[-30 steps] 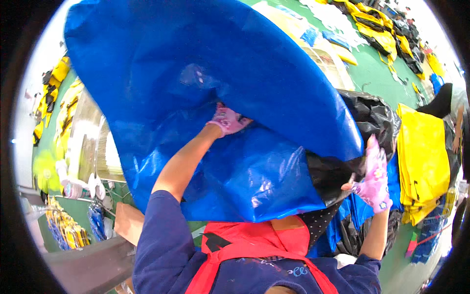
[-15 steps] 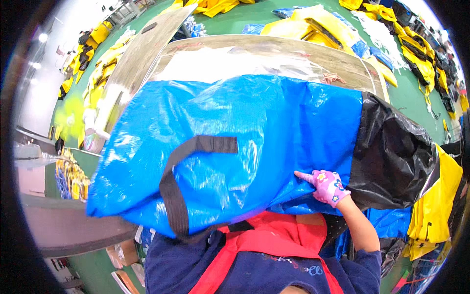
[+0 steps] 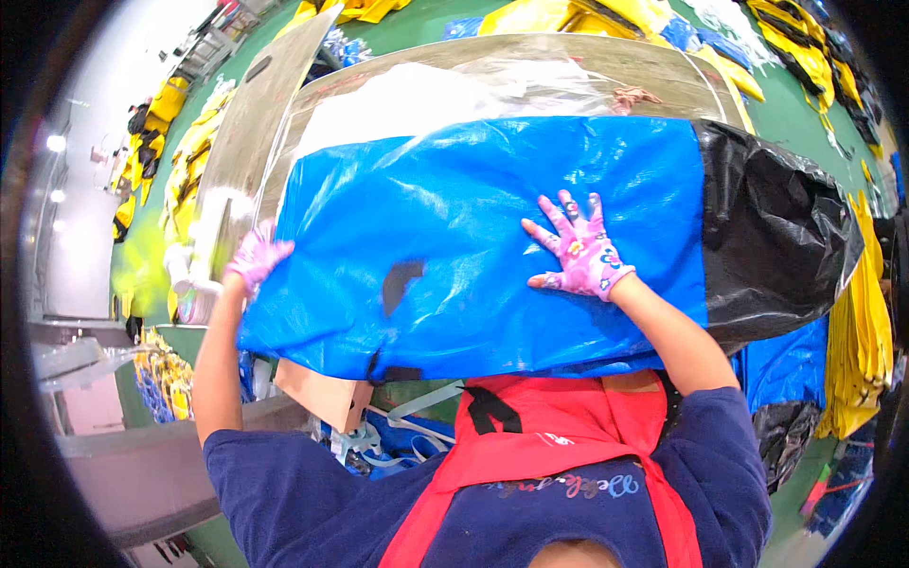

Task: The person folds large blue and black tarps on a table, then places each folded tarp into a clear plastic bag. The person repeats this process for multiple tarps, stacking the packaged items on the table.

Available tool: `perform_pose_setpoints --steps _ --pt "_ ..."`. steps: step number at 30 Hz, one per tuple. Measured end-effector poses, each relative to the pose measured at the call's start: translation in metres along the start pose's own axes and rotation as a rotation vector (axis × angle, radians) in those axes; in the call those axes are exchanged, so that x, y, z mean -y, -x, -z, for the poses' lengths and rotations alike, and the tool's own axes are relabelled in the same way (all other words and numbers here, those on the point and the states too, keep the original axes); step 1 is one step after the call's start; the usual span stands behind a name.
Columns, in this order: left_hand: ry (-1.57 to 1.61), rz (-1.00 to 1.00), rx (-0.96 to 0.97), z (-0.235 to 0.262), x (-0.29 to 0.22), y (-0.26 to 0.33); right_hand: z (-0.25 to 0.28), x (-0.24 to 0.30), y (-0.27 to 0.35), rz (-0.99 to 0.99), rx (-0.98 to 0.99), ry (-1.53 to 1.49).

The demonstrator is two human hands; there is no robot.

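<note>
My right hand [image 3: 579, 254], in a pink floral glove, lies flat w/ fingers spread on the big blue woven-plastic bag w/ black end panel [image 3: 492, 237], pressing, not clamping. Left hand [image 3: 254, 257], same glove, is curled round the bag's left edge; can't tell how tight. Bag sits across the shiny clear-plastic-covered worktable [image 3: 284, 123], right under both palms. I'd judge smoothing goes best w/ flat palm pressure moving outward toward the black end, left hand anchoring the edge. Beyond the grip: green floor [image 3: 786, 104], piles of yellow bags [image 3: 857, 331] to the right & far side.
</note>
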State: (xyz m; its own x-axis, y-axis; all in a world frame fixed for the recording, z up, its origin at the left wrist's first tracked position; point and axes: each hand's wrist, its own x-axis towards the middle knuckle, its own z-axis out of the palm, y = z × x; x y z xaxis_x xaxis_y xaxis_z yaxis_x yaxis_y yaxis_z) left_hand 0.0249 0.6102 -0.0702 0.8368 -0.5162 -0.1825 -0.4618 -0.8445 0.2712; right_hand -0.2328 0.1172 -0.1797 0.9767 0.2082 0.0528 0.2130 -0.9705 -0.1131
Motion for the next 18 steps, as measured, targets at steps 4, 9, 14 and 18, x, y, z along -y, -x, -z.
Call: perform_pose_setpoints --steps 4,9,14,18 --pt "-0.784 0.19 -0.365 -0.083 -0.097 -0.044 -0.005 -0.007 0.004 -0.014 -0.013 -0.053" --pt "-0.492 -0.427 -0.259 -0.155 -0.286 -0.107 0.062 -0.048 0.005 -0.013 0.236 -0.133" --pt "-0.372 -0.041 -0.171 -0.19 -0.251 -0.133 0.084 -0.277 0.193 -0.787 0.177 0.531" --pt "-0.435 -0.07 -0.123 -0.193 -0.261 -0.143 0.047 -0.275 0.203 -0.882 0.235 0.333"
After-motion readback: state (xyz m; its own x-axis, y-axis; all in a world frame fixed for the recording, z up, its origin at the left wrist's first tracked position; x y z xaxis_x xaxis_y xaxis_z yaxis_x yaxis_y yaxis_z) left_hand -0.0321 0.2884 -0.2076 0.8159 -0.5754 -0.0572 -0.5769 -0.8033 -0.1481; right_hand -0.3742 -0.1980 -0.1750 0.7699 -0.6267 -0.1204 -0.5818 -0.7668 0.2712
